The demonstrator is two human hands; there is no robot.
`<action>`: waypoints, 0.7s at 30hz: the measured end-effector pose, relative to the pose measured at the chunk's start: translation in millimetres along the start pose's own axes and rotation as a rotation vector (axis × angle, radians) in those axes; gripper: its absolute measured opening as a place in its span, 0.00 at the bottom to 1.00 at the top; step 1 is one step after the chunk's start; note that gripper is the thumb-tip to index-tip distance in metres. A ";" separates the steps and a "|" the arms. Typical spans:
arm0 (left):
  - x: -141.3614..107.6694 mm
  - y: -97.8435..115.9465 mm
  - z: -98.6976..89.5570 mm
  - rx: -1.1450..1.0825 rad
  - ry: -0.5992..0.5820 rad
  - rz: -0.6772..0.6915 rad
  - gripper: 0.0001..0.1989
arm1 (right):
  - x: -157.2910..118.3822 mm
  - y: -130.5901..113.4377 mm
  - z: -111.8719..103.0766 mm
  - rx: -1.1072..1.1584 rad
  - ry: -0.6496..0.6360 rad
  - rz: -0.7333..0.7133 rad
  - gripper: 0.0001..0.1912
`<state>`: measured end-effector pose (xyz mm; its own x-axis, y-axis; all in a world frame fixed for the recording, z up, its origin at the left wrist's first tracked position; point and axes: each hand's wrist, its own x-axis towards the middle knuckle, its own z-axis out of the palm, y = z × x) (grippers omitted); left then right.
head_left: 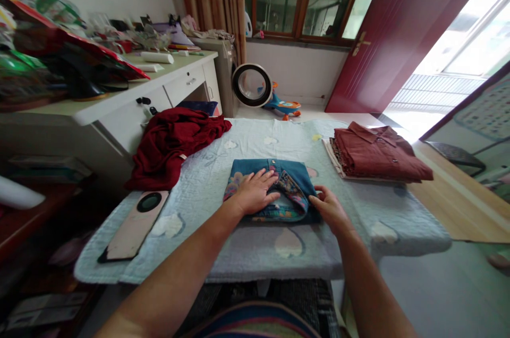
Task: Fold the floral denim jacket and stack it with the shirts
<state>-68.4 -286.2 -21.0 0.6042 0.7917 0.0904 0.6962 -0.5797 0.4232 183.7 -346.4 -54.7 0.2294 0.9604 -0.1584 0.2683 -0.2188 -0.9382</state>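
Observation:
In front of me a folded blue shirt [295, 168] with a patterned collar and floral print lies on the cloth-covered table [255, 253]. My left hand [257, 190] rests flat on top of it, fingers spread. At the shirt's right edge, my right hand [327, 205] pinches the fabric between thumb and fingers. A crumpled dark red garment [171, 141] lies to the left. Below that sits a phone [133, 229], its round camera facing up. On the right, a stack of folded clothes is topped by a rust-coloured shirt [378, 152].
A white desk [167, 80] crowded with bags and small items borders the table on the left. Beyond the table are a round bladeless fan [237, 85] and a blue-orange ride-on toy [283, 106]. An open red door [366, 24] stands at the back right.

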 end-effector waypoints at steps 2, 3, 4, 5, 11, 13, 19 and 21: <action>-0.5 -3.3 8.7 0.018 -0.075 -0.036 0.30 | -3.1 2.2 -1.3 -0.011 -0.028 0.010 0.23; -1.6 -5.3 10.3 0.033 -0.102 -0.041 0.31 | -4.3 3.3 -1.8 -0.030 -0.039 0.006 0.23; -2.7 -6.9 9.8 0.048 -0.129 -0.042 0.32 | -5.2 4.2 -2.3 -0.059 -0.043 -0.005 0.23; -3.2 -7.9 7.3 0.059 -0.160 -0.042 0.33 | -5.6 4.8 -2.7 -0.096 -0.043 -0.023 0.23; 15.8 1.4 -17.1 0.070 -0.121 -0.049 0.24 | -4.0 5.9 -3.9 -0.289 -0.041 -0.111 0.23; 28.4 3.4 -15.4 0.103 0.027 -0.051 0.24 | -4.3 7.3 -4.1 -0.333 -0.054 -0.125 0.23; 47.4 -6.6 19.7 0.160 -0.007 -0.180 0.29 | -2.5 -3.2 -7.2 -0.589 0.125 -0.304 0.21; 46.0 -9.6 29.0 0.168 -0.013 -0.185 0.30 | 3.9 -19.0 -2.1 -0.590 0.189 -0.411 0.21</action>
<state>-36.1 -249.8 -47.1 0.4651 0.8852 0.0130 0.8494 -0.4504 0.2752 181.5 -338.9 -36.8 0.1449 0.9503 0.2757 0.8132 0.0444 -0.5802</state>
